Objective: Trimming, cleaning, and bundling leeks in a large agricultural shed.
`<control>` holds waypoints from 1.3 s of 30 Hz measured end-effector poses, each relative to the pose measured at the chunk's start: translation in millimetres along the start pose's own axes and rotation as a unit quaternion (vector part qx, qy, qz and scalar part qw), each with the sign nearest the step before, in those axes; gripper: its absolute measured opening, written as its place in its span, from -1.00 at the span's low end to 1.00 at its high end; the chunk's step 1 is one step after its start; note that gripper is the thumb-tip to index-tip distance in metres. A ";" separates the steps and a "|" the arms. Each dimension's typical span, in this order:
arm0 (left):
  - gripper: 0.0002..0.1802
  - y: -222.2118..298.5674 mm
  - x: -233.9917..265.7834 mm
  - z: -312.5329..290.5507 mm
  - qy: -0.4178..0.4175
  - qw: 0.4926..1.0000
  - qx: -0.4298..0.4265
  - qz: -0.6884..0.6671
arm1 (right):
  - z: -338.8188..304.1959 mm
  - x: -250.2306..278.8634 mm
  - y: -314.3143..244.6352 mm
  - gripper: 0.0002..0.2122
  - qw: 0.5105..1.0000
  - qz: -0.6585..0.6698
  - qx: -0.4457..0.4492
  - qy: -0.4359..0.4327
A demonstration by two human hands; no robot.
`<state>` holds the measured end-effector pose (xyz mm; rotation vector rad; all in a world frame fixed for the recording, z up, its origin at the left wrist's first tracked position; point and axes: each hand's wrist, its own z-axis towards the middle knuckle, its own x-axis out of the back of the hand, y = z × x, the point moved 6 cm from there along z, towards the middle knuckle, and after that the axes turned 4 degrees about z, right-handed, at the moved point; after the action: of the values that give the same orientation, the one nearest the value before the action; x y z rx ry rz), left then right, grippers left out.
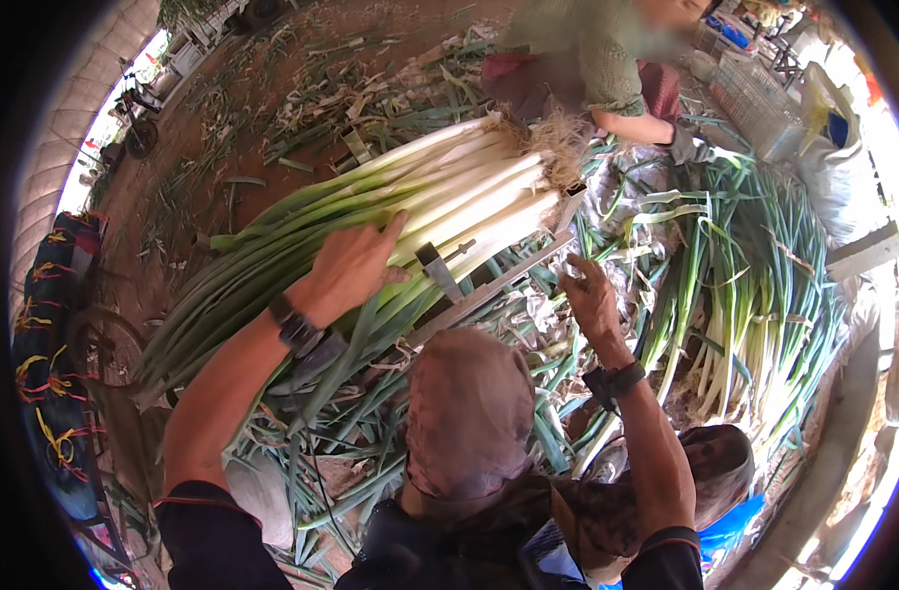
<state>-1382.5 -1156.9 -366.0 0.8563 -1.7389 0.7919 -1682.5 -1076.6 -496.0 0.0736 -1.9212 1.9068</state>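
A thick bundle of long green onions (449, 192) lies slantwise in front of me, white stems and roots at the upper right, green leaves toward the lower left. My left hand (356, 265) rests on the bundle where green turns to white, its index finger and thumb stretched out. Just beside it, a metal bracket (439, 271) stands up from a frame with a metal rail (498, 287). My right hand (592, 300) is raised to the right of the rail, apart from the bundle. Its fingers are loosely bent, and nothing shows in them.
A second heap of green onions (734, 285) lies at the right. A co-worker's gloved hand (690, 146) is at that heap's far end. Loose leaves (371, 393) litter the ground around my knees. A plastic crate (759, 103) and a white sack (838, 177) stand at the far right.
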 end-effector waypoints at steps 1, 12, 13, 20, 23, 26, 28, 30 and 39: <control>-0.05 -1.0 1.5 -6.2 0.031 0.999 -0.015 0.007 | 9.4 -1.3 -7.3 -0.67 1.000 0.000 -0.006 -0.006; -0.05 -6.5 -9.0 5.2 0.015 0.998 -0.050 0.023 | 93.5 -54.7 -111.7 -0.75 0.922 -0.194 0.333 0.049; -0.09 -0.2 -6.6 9.9 0.036 0.997 -0.071 0.024 | 105.4 -67.8 -113.8 -0.73 0.916 -0.214 0.339 0.023; -0.16 8.2 -15.1 14.9 0.087 0.990 -0.111 0.006 | 134.9 -115.0 -72.0 -0.53 0.905 -0.334 0.254 -0.069; -0.22 2.2 -16.4 21.3 0.095 0.988 -0.117 -0.017 | 141.5 -122.9 -60.8 -0.52 0.901 -0.339 0.266 -0.056; -0.20 5.0 -18.1 13.3 0.110 0.989 -0.094 0.000 | 145.4 -130.0 -60.1 -0.53 0.905 -0.335 0.259 -0.029; -0.25 17.4 -32.7 11.2 0.072 0.996 -0.056 0.008 | 146.0 -126.6 -50.7 -0.53 0.902 -0.342 0.262 -0.027; -0.29 27.9 -44.1 -10.5 0.137 0.978 -0.065 0.144 | 148.0 -123.5 -46.9 -0.52 0.901 -0.351 0.254 -0.031; -0.16 -10.9 -2.9 -120.1 0.068 0.969 0.028 0.234 | 165.0 -124.6 -24.7 -0.50 0.865 -0.411 0.286 -0.034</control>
<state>-1314.1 -1063.1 -333.2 0.4134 -1.8236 1.1854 -1604.6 -1269.4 -508.2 0.9763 -0.9937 1.7503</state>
